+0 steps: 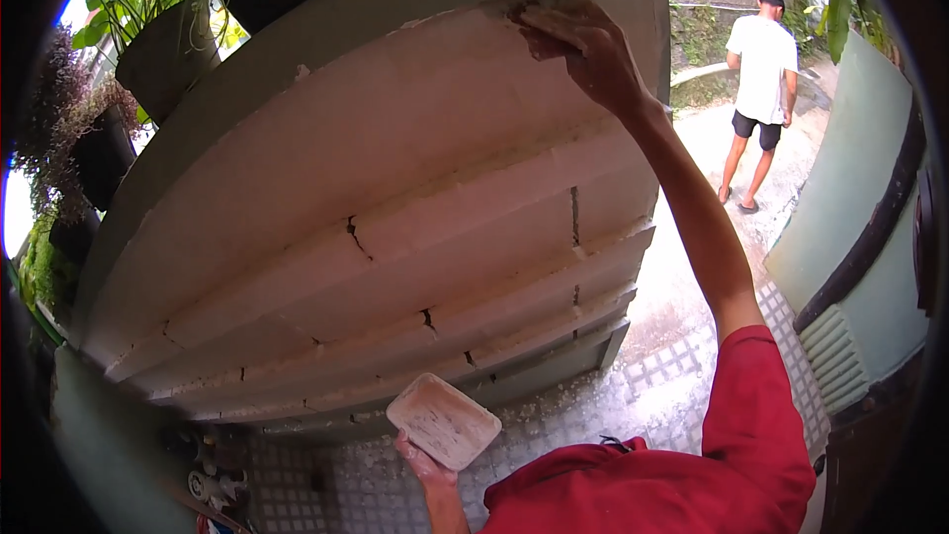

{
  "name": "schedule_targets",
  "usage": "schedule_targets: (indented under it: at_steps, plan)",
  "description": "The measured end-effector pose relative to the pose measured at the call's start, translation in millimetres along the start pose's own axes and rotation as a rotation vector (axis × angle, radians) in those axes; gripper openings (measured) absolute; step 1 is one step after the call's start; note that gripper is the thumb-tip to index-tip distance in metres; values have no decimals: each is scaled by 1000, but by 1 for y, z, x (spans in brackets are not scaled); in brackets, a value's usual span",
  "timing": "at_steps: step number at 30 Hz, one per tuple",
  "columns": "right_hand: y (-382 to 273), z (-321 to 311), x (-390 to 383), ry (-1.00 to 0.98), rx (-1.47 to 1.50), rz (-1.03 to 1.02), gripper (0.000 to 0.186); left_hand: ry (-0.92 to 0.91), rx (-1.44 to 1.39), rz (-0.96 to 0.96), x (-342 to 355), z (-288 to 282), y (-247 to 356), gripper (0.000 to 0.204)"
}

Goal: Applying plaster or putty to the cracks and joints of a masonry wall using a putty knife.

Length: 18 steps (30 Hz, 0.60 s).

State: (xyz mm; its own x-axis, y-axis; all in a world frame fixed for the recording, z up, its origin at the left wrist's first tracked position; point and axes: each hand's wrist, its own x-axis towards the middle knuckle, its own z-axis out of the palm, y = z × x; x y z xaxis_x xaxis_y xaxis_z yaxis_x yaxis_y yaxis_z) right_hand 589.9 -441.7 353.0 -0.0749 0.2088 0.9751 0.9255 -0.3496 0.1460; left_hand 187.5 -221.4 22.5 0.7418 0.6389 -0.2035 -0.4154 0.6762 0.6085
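My left hand [426, 459] is closed on the edge of a shallow rectangular tray [444, 421] with rounded corners, its inside smeared with pale residue. Whitish smears also mark that hand. Stretched out high to the right, my right hand [593, 49] is closed around a pale flat piece [555, 25] and presses against the upper part of a stepped wall [395, 109]. Fingers and shadow partly hide that piece, so its kind is unclear. Dark cracks [353, 229] run across the wall's ledges, and pale chipped patches line its top edge.
Potted plants [168, 44] stand along the wall's top at the left. A person in a white shirt [762, 64] stands on the path at the far right, turned away. A green wall [850, 168] borders the right side. Below lies a patterned tile floor [657, 376] with whitish spots.
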Motion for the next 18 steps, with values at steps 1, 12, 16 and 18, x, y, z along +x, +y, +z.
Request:
schedule_targets:
  at_steps: [1,12,16,18]
  plan:
    - [0,4,-3,-42,72,65,36,23,27,5,0,2,0,56]
    - [-62,37,22,-90,39,-52,33,49,16,26,2,-6,1,54]
    - [-38,68,-19,-52,218,140,38,15,12,46,3,3,0,54]
    - [-60,59,-38,-123,126,131,40,14,-2,66,-2,-2,3,55]
